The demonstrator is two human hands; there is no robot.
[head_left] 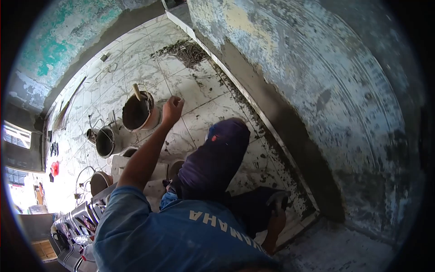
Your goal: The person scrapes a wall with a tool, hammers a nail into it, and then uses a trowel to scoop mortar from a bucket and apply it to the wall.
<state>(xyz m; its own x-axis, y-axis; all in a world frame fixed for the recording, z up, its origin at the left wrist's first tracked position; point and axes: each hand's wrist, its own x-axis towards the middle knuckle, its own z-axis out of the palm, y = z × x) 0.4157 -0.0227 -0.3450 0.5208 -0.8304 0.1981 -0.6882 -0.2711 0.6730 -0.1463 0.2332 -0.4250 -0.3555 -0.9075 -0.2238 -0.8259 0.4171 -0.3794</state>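
Note:
My left hand (173, 109) is raised over the tiled floor with its fingers curled in, and nothing shows in it. Just beside it stands a bucket (154, 119) with dark inside walls and a pale handle sticking out of the top. Low on the right, my right hand (278, 212) is down by my leg, close to the foot of the wall. Its fingers are closed around a grey, mortar-coloured thing (277, 197) whose kind I cannot make out. My bent knee (222, 149) rises between the two hands.
A second bucket (105, 141) and a round container (100, 181) stand on the left. Dark mortar crumbs (188, 53) lie on the tiles (145, 50) and along the wall's base. Fresh grey plaster (294, 129) bands the peeling wall (335, 90). Piled items (79, 226) sit lower left.

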